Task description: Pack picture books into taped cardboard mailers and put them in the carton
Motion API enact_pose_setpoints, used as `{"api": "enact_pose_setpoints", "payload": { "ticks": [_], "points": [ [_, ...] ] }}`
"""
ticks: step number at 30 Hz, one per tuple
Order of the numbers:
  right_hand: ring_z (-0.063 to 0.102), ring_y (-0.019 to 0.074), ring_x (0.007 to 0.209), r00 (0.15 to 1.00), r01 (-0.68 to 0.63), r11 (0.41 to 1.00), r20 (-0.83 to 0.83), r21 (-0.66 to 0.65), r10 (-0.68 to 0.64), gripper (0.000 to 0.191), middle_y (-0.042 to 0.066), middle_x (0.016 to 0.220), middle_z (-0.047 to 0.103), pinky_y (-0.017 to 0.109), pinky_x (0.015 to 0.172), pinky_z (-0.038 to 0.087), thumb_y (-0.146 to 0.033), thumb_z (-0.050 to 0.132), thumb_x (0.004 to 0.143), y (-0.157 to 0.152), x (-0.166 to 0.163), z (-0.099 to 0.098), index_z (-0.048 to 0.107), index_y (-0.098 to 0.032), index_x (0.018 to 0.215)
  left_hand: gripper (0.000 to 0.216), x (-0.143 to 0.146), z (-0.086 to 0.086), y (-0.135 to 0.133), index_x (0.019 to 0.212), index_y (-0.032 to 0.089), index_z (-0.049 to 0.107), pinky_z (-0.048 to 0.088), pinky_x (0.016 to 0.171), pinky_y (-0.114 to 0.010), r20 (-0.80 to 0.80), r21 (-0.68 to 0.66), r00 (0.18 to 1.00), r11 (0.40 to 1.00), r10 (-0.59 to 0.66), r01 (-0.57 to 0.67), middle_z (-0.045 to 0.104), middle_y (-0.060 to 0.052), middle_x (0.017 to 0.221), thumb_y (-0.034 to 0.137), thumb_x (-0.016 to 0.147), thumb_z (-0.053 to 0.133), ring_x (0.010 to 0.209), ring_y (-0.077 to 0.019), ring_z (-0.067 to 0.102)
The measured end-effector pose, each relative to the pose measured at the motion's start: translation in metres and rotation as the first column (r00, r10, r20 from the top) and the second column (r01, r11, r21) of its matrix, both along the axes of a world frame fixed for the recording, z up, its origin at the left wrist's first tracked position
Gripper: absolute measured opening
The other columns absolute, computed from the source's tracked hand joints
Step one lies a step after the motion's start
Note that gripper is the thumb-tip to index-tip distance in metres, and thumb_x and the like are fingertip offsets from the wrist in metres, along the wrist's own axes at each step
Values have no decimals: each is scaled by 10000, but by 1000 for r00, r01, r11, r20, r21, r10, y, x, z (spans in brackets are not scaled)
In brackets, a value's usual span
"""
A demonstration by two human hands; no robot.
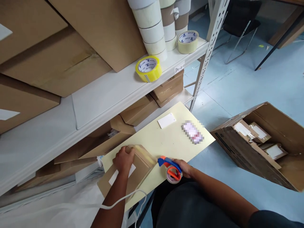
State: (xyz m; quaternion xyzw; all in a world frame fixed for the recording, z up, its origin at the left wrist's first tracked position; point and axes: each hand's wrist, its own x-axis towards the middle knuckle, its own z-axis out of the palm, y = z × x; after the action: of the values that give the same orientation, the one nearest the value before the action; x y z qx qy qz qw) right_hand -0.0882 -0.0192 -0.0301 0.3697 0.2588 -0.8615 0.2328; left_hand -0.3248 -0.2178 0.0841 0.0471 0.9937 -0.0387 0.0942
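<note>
A small brown cardboard box [140, 167] with a white label on its top lies on a pale yellow tabletop [163, 142]. My left hand [123, 159] grips the box from above near its far left edge, fingers bent over it. Clear tape seems to run along the end of the box towards my right. My right hand [184, 167] is closed round the handle of a blue and orange tape dispenser [170, 164] with a roll in it. The dispenser's head is close to the box's right corner; whether they touch I cannot tell.
A white card [166, 120] and a blurred-out object [192, 131] lie on the tabletop. Above, a shelf [104, 104] bears cartons, a yellow tape roll [148, 69] and stacked rolls. On the floor at right, an open carton [234, 144] holds several small boxes. A white cord [118, 201] crosses the front.
</note>
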Motion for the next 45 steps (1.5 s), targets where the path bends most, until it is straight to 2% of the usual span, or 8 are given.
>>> {"api": "enact_pose_setpoints", "payload": {
  "ticks": [4,8,11,14,27,38,42,45],
  "points": [
    [697,207,773,1000,-27,999,-1,27,27,297,66,851,757,356,845,552,-368,539,967,-7,16,-8,750,-158,976,464,-8,1,-5,1298,179,597,469,832,-504,-101,94,973,975,210,-200,732,-206,1160,414,949,403,1031,-389,677],
    [700,214,794,1000,-10,989,5,147,10,288,83,894,769,355,856,541,-390,618,918,-3,20,-17,750,-138,965,478,11,7,-6,1400,175,531,413,1077,-487,-150,163,958,950,-243,266,584,-191,1444,350,980,384,1342,-343,521],
    [695,220,760,999,-14,993,49,117,8,298,93,855,761,373,842,545,-386,586,938,3,21,-20,741,-132,937,440,31,12,-10,1333,221,596,325,1186,-463,57,219,686,680,-725,700,616,-130,1422,404,939,526,1380,-319,487],
    [702,219,765,997,10,1000,71,27,-12,306,87,844,756,378,862,551,-373,530,977,12,20,-15,730,-142,961,317,38,11,-10,1194,245,675,360,1130,-454,200,237,476,514,-856,825,704,-103,1260,363,927,551,1232,-307,587],
    [686,192,714,992,92,981,67,171,-105,325,45,777,746,292,713,579,-484,640,945,26,-74,0,710,-170,894,324,-31,-13,52,1135,254,731,423,912,-399,-51,120,971,964,-233,238,773,-107,1045,335,886,540,1062,-305,638],
    [666,175,667,997,-21,1000,75,7,20,300,46,745,716,306,733,566,-363,531,993,15,-3,-9,699,-143,878,380,-59,-11,4,1134,158,719,480,844,-549,-124,119,952,957,280,-266,747,-219,1112,237,914,420,1038,-411,664],
    [661,177,673,996,-48,997,82,55,43,258,49,759,722,305,729,552,-323,548,965,15,3,-15,703,-140,869,410,-29,-1,1,1273,161,646,439,1035,-506,-201,206,974,968,-104,146,666,-192,1328,282,944,435,1256,-348,581],
    [667,185,685,994,-37,998,105,42,33,289,61,779,730,316,737,557,-362,546,971,20,5,-18,699,-140,866,389,12,4,0,1247,205,654,407,1103,-448,-96,309,668,616,-738,725,664,-140,1339,383,916,550,1298,-309,557]
  ]
}}
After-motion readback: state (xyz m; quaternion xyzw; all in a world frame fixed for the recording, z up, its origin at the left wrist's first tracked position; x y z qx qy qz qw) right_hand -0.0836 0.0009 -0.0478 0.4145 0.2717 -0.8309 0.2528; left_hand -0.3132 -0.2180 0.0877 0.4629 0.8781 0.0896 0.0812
